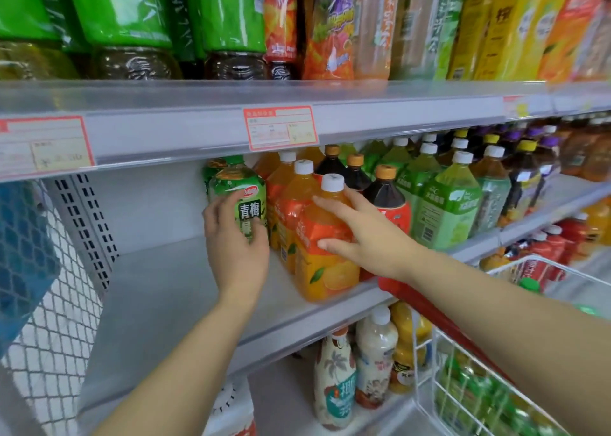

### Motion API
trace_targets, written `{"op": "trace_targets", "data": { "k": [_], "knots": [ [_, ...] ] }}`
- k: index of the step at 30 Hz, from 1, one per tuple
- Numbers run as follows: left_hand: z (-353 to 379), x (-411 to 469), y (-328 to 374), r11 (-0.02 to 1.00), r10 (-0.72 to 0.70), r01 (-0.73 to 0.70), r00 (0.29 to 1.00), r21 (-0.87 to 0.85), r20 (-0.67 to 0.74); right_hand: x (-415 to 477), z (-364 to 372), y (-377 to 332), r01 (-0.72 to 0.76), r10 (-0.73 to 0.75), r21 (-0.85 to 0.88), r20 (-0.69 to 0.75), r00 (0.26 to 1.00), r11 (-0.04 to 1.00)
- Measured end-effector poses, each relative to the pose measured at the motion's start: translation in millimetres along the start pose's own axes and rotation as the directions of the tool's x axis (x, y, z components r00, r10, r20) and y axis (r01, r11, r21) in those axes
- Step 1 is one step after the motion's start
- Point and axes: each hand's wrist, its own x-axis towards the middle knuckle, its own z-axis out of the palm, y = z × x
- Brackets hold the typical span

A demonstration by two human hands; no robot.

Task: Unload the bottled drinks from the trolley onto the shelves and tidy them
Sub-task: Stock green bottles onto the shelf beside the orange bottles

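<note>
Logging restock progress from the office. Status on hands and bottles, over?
Left hand grips green bottle on middle shelf. Right hand flat against front orange bottle. Nothing in the way; trolley alongside.

The grey middle shelf (172,290) carries upright green (239,200), orange (322,253) and dark bottles (386,194); its left part lies bare.
</note>
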Motion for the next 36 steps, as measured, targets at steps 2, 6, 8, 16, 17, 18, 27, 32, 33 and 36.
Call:
{"op": "trace_targets", "data": {
  "k": [2, 6, 8, 16, 17, 18, 27, 32, 33, 36],
  "knots": [
    [1, -22, 28, 0.981, 0.179, -0.173, 0.981, -0.089, 0.071, -17, -27, 10, 0.030, -0.029, -0.021, 0.031, 0.999, 0.999],
    [24, -59, 70, 0.881, 0.456, -0.384, 0.842, -0.275, 0.286, -69, -81, 52, -0.084, 0.083, -0.053, -0.028, 0.996, 0.995],
    [45, -75, 82, 0.877, 0.476, -0.379, 0.775, -0.297, 0.417, -99, -96, 83, -0.228, 0.226, -0.073, -0.034, 0.973, 0.971],
    [94, -107, 102, 0.939, 0.280, -0.344, 0.732, -0.018, 0.622, -180, -63, 184, -0.497, 0.574, -0.295, 0.307, 0.759, 0.816],
    [94, -108, 100, 0.937, 0.289, -0.347, 0.731, -0.027, 0.618, -182, -56, 192, -0.504, 0.586, -0.305, 0.325, 0.742, 0.808],
    [96, -109, 98, 0.936, 0.298, -0.350, 0.730, -0.037, 0.615, -183, -48, 200, -0.509, 0.595, -0.315, 0.334, 0.731, 0.801],
    [102, -114, 97, 0.938, 0.304, -0.343, 0.751, -0.048, 0.587, -166, -3, 235, -0.523, 0.634, -0.384, 0.274, 0.723, 0.761],
    [103, -114, 96, 0.936, 0.298, -0.352, 0.739, -0.031, 0.605, -164, 8, 240, -0.446, 0.616, -0.521, 0.213, 0.758, 0.728],
    [102, -113, 97, 0.933, 0.299, -0.358, 0.734, -0.027, 0.610, -165, 5, 238, -0.428, 0.601, -0.526, 0.214, 0.770, 0.735],
    [103, -112, 95, 0.927, 0.304, -0.374, 0.719, -0.021, 0.625, -170, -17, 231, -0.446, 0.563, -0.497, 0.106, 0.820, 0.744]
  ]
}}
